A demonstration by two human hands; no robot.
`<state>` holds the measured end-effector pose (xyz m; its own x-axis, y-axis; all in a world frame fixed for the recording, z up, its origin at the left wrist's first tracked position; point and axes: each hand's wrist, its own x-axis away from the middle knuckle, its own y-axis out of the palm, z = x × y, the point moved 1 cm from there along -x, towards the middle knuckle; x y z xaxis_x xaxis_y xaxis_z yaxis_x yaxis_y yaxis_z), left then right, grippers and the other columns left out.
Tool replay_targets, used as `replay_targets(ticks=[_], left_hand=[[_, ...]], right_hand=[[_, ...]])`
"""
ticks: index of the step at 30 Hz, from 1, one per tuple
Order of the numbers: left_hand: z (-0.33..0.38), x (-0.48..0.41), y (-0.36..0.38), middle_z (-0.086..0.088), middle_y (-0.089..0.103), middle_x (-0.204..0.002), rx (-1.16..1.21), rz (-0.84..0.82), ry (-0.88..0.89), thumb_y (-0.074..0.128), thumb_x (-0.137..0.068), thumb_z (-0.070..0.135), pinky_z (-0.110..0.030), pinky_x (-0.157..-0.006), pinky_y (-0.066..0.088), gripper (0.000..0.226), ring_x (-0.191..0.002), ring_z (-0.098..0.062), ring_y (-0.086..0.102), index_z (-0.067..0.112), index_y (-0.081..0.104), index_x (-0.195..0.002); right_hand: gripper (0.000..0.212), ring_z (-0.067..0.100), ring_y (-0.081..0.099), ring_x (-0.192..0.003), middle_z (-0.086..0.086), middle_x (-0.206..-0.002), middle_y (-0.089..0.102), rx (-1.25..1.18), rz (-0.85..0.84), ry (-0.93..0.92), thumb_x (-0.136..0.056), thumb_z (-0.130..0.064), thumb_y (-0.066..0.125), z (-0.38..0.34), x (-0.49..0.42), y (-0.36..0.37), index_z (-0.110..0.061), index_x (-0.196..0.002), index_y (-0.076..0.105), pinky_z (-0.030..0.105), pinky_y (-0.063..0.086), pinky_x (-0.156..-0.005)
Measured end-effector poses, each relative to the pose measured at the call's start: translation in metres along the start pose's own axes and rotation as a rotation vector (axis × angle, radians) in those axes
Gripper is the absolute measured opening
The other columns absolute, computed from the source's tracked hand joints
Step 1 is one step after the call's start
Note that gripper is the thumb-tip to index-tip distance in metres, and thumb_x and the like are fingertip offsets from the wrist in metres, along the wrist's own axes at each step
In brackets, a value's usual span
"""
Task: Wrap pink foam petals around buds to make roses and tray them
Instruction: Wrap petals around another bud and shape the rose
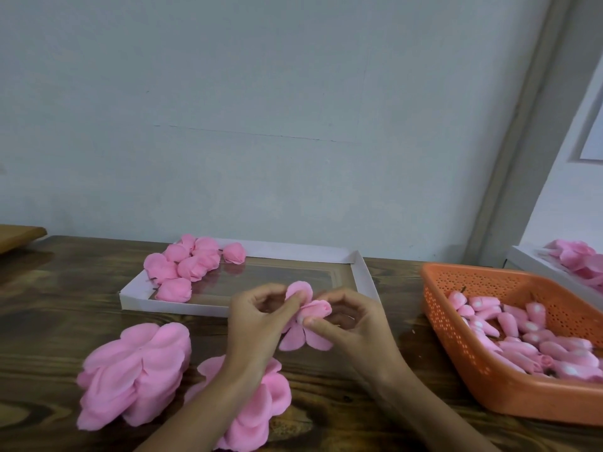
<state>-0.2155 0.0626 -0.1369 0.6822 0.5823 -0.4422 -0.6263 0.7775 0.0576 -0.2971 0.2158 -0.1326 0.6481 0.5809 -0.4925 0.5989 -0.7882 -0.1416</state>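
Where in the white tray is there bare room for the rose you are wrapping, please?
The right half of the tray, between the finished roses and its right wall, is bare. So is the table strip between tray and orange basket. Crowded: the tray's far-left corner and the petal stacks near-left.

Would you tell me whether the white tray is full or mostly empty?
Mostly empty: the white tray holds a cluster of roses at its left end; the rest is bare.

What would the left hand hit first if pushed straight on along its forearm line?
Probably the near wall of the white tray, just beyond the left hand; if raised, it may pass over the rim.
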Motion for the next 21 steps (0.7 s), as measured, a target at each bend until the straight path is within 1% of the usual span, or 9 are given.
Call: replay_targets(ticks=[1, 3, 6, 9, 13, 15, 16, 18, 21], left_hand=[[0.001, 0.001, 0.000, 0.001, 0.080, -0.081, 0.008, -0.015, 0.020, 0.083, -0.085, 0.020, -0.024, -0.068, 0.060, 0.003, -0.081, -0.018, 0.075, 0.021, 0.084, -0.088], [0.003, 0.002, 0.001, -0.002, 0.079, -0.084, 0.031, -0.071, 0.053, 0.082, -0.082, 0.028, -0.031, -0.071, 0.062, 0.013, -0.084, -0.023, 0.075, 0.018, 0.084, -0.090], [0.005, 0.003, 0.003, -0.004, 0.079, -0.088, 0.047, -0.121, 0.093, 0.080, -0.080, 0.032, -0.039, -0.076, 0.063, 0.021, -0.086, -0.026, 0.075, 0.016, 0.084, -0.093], [0.006, 0.003, 0.001, -0.002, 0.080, -0.092, 0.013, -0.173, 0.144, 0.078, -0.083, 0.028, -0.041, -0.080, 0.064, 0.021, -0.091, -0.026, 0.076, 0.017, 0.084, -0.100], [0.005, -0.002, -0.003, -0.001, 0.080, -0.101, -0.018, -0.304, 0.162, 0.079, -0.092, 0.024, -0.037, -0.085, 0.063, 0.017, -0.100, -0.025, 0.075, 0.016, 0.083, -0.107], [0.006, -0.003, -0.004, -0.001, 0.079, -0.106, 0.008, -0.370, 0.158, 0.079, -0.090, 0.027, -0.035, -0.089, 0.061, 0.023, -0.105, -0.026, 0.073, 0.018, 0.082, -0.111], [0.006, -0.003, -0.005, -0.002, 0.079, -0.108, 0.018, -0.392, 0.155, 0.077, -0.088, 0.028, -0.037, -0.090, 0.061, 0.027, -0.107, -0.028, 0.073, 0.019, 0.081, -0.112], [0.005, -0.005, -0.006, -0.004, 0.079, -0.110, 0.030, -0.421, 0.149, 0.077, -0.085, 0.024, -0.043, -0.093, 0.062, 0.030, -0.108, -0.031, 0.073, 0.018, 0.081, -0.113], [0.004, -0.009, -0.010, -0.008, 0.078, -0.114, 0.086, -0.481, 0.107, 0.081, -0.080, 0.016, -0.044, -0.097, 0.060, 0.034, -0.111, -0.031, 0.073, 0.016, 0.081, -0.114]], right_hand=[[0.024, 0.025, 0.077, -0.098, 0.004, -0.104, 0.080, -0.009, 0.001, 0.013, -0.083, -0.011, 0.088, 0.000, 0.000, 0.000, -0.014, -0.105, 0.077, 0.042, 0.065, -0.086], [0.024, 0.025, 0.078, -0.097, 0.005, -0.103, 0.080, -0.011, 0.015, 0.040, -0.083, -0.011, 0.087, 0.001, 0.001, 0.001, -0.012, -0.105, 0.077, 0.045, 0.065, -0.085], [0.021, 0.024, 0.078, -0.091, 0.004, -0.096, 0.080, 0.025, 0.050, 0.027, -0.082, -0.011, 0.088, 0.002, 0.000, -0.001, -0.014, -0.100, 0.076, 0.041, 0.066, -0.080], [0.028, 0.020, 0.077, -0.089, 0.000, -0.096, 0.079, 0.086, 0.083, 0.013, -0.080, -0.014, 0.091, 0.002, 0.000, -0.002, -0.019, -0.101, 0.073, 0.037, 0.066, -0.074], [0.045, 0.016, 0.077, -0.091, -0.010, -0.105, 0.076, 0.115, 0.115, 0.018, -0.078, -0.023, 0.092, 0.000, 0.002, 0.000, -0.026, -0.116, 0.069, 0.035, 0.066, -0.072], [0.043, 0.016, 0.078, -0.090, -0.012, -0.106, 0.076, 0.122, 0.119, 0.010, -0.079, -0.023, 0.091, -0.001, 0.002, 0.000, -0.027, -0.116, 0.071, 0.037, 0.066, -0.072], [0.038, 0.017, 0.078, -0.089, -0.011, -0.104, 0.077, 0.127, 0.114, 0.005, -0.080, -0.020, 0.091, -0.001, 0.002, -0.001, -0.026, -0.113, 0.072, 0.037, 0.066, -0.072], [0.033, 0.016, 0.078, -0.087, -0.011, -0.100, 0.078, 0.145, 0.103, 0.005, -0.080, -0.015, 0.091, 0.000, 0.001, -0.002, -0.026, -0.106, 0.074, 0.033, 0.066, -0.069], [0.037, 0.013, 0.078, -0.087, -0.015, -0.100, 0.078, 0.187, 0.088, 0.005, -0.076, -0.017, 0.093, 0.000, 0.000, -0.004, -0.026, -0.106, 0.073, 0.028, 0.064, -0.069]])
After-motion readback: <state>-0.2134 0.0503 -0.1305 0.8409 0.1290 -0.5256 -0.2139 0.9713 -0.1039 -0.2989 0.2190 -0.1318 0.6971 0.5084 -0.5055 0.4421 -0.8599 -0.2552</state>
